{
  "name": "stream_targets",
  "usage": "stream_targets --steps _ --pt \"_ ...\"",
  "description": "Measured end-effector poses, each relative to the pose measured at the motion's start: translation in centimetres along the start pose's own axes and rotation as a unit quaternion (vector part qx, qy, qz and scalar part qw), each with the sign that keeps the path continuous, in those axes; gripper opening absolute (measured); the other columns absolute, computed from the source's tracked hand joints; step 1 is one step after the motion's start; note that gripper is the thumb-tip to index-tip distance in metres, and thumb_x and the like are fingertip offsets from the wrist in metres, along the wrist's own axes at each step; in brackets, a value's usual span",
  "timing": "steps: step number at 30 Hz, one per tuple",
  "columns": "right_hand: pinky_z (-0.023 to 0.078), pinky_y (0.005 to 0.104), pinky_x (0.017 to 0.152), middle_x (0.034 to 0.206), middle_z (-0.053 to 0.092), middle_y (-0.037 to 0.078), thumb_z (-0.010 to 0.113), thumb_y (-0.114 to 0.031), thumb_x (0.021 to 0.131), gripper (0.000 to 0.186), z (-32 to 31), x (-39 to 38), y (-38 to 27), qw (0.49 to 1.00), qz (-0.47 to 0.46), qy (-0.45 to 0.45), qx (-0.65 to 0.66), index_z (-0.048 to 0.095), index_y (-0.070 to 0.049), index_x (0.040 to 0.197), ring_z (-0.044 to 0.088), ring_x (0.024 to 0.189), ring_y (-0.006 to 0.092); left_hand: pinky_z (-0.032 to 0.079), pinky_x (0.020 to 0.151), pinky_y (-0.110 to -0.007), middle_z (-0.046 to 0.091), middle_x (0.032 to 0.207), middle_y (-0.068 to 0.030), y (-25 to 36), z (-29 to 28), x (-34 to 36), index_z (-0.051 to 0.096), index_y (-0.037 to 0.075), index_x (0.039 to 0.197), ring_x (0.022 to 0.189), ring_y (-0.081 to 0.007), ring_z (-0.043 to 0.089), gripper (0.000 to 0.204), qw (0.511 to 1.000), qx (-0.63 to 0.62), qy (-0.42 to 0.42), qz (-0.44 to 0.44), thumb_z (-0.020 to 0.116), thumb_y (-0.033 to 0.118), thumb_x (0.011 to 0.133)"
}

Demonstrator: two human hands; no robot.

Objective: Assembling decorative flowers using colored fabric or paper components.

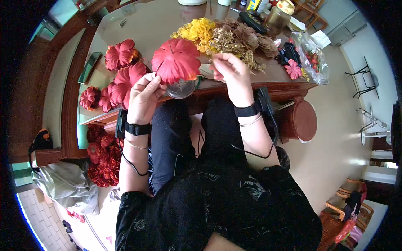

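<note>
My left hand (145,93) pinches a large red artificial flower (175,58) between thumb and fingers, near the table's front edge. Its petals spread wide, with a small dark tip at the middle. To the right, my right hand (233,74) is raised with its fingers curled together; whatever they hold, if anything, is too small to make out. Partly under the flower sits a clear round container (182,89). More red artificial flowers (120,54) lie to the left of my left hand. Beyond my right hand are a yellow flower bunch (197,32) and brownish dried-looking stems (238,39).
Jars and bottles (279,17) stand at the table's far right, near a dark case (252,21). A plastic bag (312,58) lies at the right edge beside a pink flower (293,69). Below are a brown round bin (299,120) and heaped dark red flowers (102,161).
</note>
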State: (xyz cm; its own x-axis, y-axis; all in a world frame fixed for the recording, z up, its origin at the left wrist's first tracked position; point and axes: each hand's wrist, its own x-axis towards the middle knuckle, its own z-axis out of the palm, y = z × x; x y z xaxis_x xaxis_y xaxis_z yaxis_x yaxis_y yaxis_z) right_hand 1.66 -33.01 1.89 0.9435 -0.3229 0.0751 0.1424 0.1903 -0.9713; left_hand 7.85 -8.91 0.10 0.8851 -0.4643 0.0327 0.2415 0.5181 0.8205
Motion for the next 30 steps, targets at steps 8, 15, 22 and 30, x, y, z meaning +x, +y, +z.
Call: stream_targets --steps 8,15,22,30 --pt "0.049 0.0237 0.062 0.080 0.069 0.008 0.065 -0.009 0.087 0.012 -12.2 2.8 -0.4 0.840 -0.221 0.193 -0.457 0.066 0.001 0.093 0.065 0.071 0.0111 0.045 0.066 -0.023 0.064 0.084 -0.0047 -0.9 -0.4 -1.4 0.063 0.005 0.100 0.073 -0.0111 0.059 0.013 0.997 0.043 0.042 0.043 0.057 0.015 0.094" --pt "0.051 0.0335 0.068 0.085 0.068 0.011 0.071 -0.015 0.079 0.018 -18.9 5.5 1.4 0.734 -0.215 0.154 -0.625 0.067 -0.005 0.093 0.067 0.078 0.0247 0.041 0.066 -0.023 0.062 0.082 -0.0042 -1.8 -0.5 -2.3 0.063 0.004 0.098 0.071 -0.0107 0.055 0.014 0.996 0.058 0.046 0.040 0.055 0.015 0.095" --pt "0.051 0.0375 0.069 0.086 0.067 0.013 0.074 -0.029 0.077 0.029 -19.6 8.2 2.3 0.689 -0.175 0.123 -0.693 0.067 -0.006 0.092 0.066 0.080 0.0286 0.041 0.065 -0.023 0.062 0.082 -0.0045 -1.8 -0.3 -2.8 0.063 0.004 0.095 0.071 -0.0106 0.055 0.014 0.996 0.068 0.039 0.033 0.055 0.015 0.095" --pt "0.051 0.0348 0.067 0.080 0.069 0.012 0.075 -0.027 0.075 0.025 -19.8 8.8 2.8 0.816 -0.100 0.131 -0.554 0.069 -0.006 0.088 0.067 0.076 0.0261 0.041 0.063 -0.021 0.062 0.083 -0.0036 -2.0 -0.2 -3.4 0.063 0.005 0.094 0.070 -0.0093 0.055 0.013 0.996 0.067 0.061 0.017 0.056 0.016 0.095"
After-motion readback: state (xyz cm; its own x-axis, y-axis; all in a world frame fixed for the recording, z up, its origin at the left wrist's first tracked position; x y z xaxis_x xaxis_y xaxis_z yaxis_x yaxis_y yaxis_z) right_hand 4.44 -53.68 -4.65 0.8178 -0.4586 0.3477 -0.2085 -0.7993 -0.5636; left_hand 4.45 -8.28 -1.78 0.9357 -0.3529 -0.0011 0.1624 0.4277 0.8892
